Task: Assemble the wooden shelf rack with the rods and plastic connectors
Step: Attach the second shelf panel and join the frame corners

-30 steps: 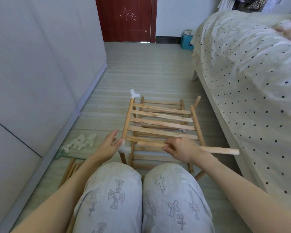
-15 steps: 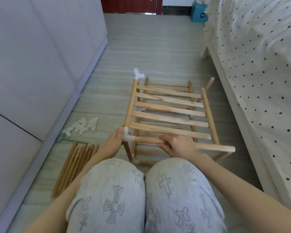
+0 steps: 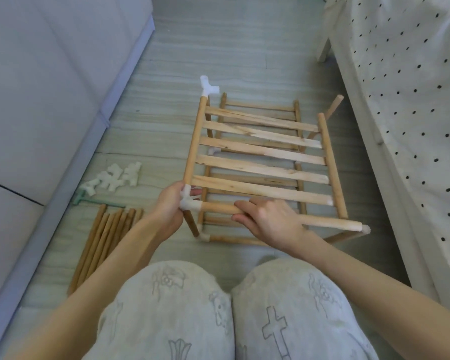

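The wooden shelf rack (image 3: 263, 152) stands on the floor in front of my knees, its slatted top panel over a lower slatted tier. My left hand (image 3: 168, 211) grips the white plastic connector (image 3: 189, 201) at the panel's near left corner. A wooden rod (image 3: 330, 222) runs from that connector to the right along the near edge, and my right hand (image 3: 268, 219) holds it near its left end. The rod's right end is bare. Another white connector (image 3: 208, 88) caps the far left corner.
A bundle of spare rods (image 3: 104, 242) lies on the floor at my left, with a pile of white connectors (image 3: 115, 178) and a green tool (image 3: 99, 201) just beyond. A grey cabinet (image 3: 50, 87) runs along the left; the dotted bed (image 3: 405, 113) stands close on the right.
The rod's left end has gone into the near left connector, which my left hand now grips instead of touching. My view has tipped down toward the rack.
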`<state>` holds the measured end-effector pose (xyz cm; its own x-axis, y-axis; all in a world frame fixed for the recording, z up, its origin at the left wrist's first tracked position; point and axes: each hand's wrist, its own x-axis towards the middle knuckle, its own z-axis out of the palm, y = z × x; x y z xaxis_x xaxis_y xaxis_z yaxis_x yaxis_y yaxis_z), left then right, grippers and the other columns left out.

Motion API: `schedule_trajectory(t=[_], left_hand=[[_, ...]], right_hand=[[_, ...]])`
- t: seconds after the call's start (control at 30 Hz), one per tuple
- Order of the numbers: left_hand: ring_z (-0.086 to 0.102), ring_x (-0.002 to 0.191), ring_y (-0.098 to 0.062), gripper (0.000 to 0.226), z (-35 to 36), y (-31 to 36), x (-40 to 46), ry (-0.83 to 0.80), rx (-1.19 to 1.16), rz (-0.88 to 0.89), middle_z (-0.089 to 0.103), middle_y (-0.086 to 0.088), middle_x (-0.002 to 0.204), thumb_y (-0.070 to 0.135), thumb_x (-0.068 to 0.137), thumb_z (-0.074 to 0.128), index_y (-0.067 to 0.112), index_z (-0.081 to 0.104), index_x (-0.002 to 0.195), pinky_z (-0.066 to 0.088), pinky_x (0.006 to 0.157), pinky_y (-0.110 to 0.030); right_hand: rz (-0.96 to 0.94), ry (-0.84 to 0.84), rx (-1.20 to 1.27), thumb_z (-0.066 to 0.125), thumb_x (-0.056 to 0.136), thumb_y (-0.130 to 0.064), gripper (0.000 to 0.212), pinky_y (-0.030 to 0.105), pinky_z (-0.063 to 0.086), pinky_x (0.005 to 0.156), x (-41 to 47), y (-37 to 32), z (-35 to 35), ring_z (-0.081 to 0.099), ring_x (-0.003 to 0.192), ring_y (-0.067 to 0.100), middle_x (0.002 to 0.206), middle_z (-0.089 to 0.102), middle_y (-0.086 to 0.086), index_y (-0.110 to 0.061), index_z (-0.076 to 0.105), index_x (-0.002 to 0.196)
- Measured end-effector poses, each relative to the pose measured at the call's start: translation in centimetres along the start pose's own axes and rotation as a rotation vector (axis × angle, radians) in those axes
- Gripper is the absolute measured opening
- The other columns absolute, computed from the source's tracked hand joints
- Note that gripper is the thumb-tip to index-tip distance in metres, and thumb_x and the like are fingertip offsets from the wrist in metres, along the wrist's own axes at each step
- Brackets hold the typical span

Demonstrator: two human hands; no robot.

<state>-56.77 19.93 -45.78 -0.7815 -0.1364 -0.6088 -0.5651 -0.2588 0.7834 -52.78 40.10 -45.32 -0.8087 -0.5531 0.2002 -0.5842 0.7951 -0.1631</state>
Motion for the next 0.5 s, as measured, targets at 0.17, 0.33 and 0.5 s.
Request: schedule_trajectory(t=[0.17, 0.33, 0.5], left_hand=[[0.057, 0.074, -0.024, 0.033, 0.0, 0.1, 0.7, 0.028, -0.010, 0.036, 0.058, -0.014, 0.081, 0.012, 0.099, 0.028, 0.004, 0.053, 0.079, 0.047, 0.069, -0.028], [0.055, 0.070, -0.024, 0.035, -0.1, -0.4, 1.2, 0.024, 0.038, 0.039, 0.061, -0.012, 0.073, 0.015, 0.099, 0.026, 0.005, 0.054, 0.078, 0.044, 0.067, -0.028], [0.054, 0.076, -0.026, 0.032, -0.3, -0.6, 1.9, 0.029, 0.150, 0.009, 0.066, -0.009, 0.068, 0.019, 0.097, 0.025, 0.002, 0.052, 0.098, 0.038, 0.076, -0.032]], right_hand=[[0.054, -0.168, 0.110, 0.034, 0.097, -0.048, 0.037, 0.036, 0.040, 0.065, 1.6, 0.3, 0.6, 0.062, 0.093, 0.033, 0.102, 0.067, 0.005, -0.025, 0.055, 0.116], [0.097, -0.253, 0.254, 0.039, 0.097, -0.046, 0.027, 0.032, 0.031, 0.063, 2.0, 0.7, 0.0, 0.059, 0.089, 0.031, 0.088, 0.066, 0.005, -0.026, 0.057, 0.097], [0.122, -0.250, 0.250, 0.042, 0.095, -0.045, 0.027, 0.031, 0.031, 0.062, 1.9, 0.7, 0.0, 0.059, 0.085, 0.028, 0.079, 0.062, 0.000, -0.024, 0.060, 0.094]])
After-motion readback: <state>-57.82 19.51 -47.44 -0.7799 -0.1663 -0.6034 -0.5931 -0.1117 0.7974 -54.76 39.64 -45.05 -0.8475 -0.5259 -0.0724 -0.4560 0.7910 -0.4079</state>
